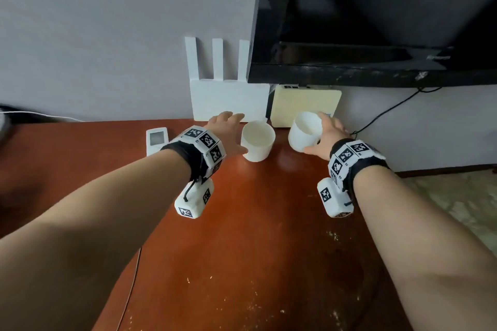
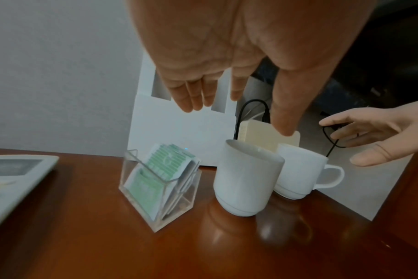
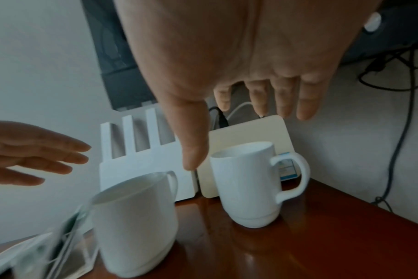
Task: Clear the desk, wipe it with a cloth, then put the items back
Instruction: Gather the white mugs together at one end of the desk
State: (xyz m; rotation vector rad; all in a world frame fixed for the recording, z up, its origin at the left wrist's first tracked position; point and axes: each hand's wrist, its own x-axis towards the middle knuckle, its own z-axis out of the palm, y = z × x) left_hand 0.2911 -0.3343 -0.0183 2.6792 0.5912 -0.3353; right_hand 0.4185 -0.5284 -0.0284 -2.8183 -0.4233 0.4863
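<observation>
Two white mugs stand at the back of the red-brown desk (image 1: 269,223). My left hand (image 1: 232,131) hovers open beside the left mug (image 1: 257,141), fingers straight, holding nothing. In the left wrist view this hand (image 2: 236,90) hangs above that mug (image 2: 247,179) without touching it. My right hand (image 1: 324,133) is spread open by the right mug (image 1: 305,131). Seen from the right wrist, the hand (image 3: 227,79) is over the handled mug (image 3: 247,183), thumb near its rim, apart from it. A clear holder of green sachets (image 2: 160,186) stands left of the mugs.
A white router (image 1: 228,99) and a beige box (image 1: 305,105) lean on the wall behind the mugs, under a black TV (image 1: 376,21). A white remote (image 1: 156,140) lies to the left. Black cables (image 1: 390,110) hang off to the right. Crumbs (image 1: 333,236) speckle the desk's front.
</observation>
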